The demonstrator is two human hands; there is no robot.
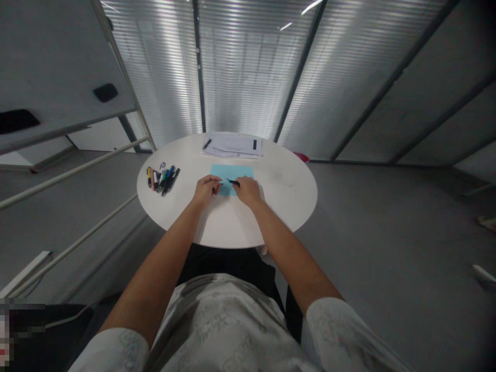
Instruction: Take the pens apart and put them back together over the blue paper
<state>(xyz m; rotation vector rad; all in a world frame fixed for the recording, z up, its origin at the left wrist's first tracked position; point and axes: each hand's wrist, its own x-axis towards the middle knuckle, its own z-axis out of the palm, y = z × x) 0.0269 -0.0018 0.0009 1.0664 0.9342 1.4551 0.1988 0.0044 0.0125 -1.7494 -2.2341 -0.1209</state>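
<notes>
A light blue sheet of paper (pixel 231 171) lies on the white round table (pixel 289 201) in front of me. My right hand (pixel 248 190) rests over the sheet's right part, closed around a black pen (pixel 233 182) whose thin tip points left. At the sheet's left edge is my left hand (pixel 206 189), with its fingers bent together. Something small and reddish shows beneath those fingers; I cannot make out whether it is an object or part of the hand. A narrow gap separates the pen tip from my left fingertips.
Several markers and pens (pixel 165 178) lie in a loose pile on the table's left. Toward the far edge sits a stack of white papers (pixel 232 146) with dark items on it. A whiteboard on a metal frame (pixel 73 178) stands at left, and blinds (pixel 240 67) hang behind.
</notes>
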